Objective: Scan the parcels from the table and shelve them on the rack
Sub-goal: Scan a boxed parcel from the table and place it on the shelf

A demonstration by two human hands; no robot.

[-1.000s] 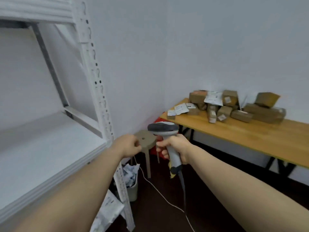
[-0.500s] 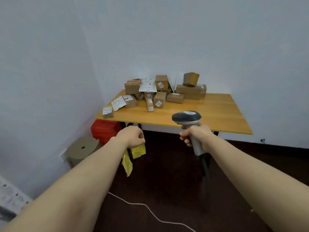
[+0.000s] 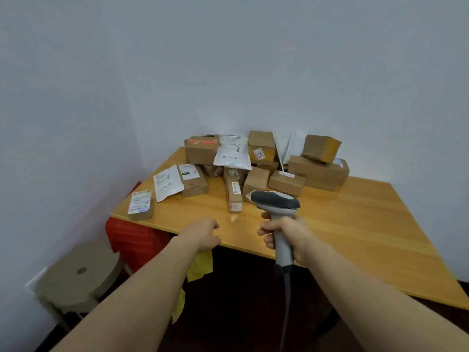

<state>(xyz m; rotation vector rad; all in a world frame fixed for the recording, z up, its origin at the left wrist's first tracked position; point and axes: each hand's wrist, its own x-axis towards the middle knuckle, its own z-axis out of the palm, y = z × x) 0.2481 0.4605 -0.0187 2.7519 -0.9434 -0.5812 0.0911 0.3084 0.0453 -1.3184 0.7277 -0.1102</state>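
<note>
— Wooden table (image 3: 360,224) in a white-walled corner. The hands?
— Right hand (image 3: 288,237) wraps the scanner (image 3: 275,201) handle, its head aimed forward, probably ready for labels. Left hand (image 3: 203,235) is loosely curled and empty above the near edge.
— Parcels?
— Parcels (image 3: 256,161) are heaped at the back corner, untouched.

Bare parcel-sorting room: parcels (image 3: 256,163), scanner (image 3: 275,201)
</note>
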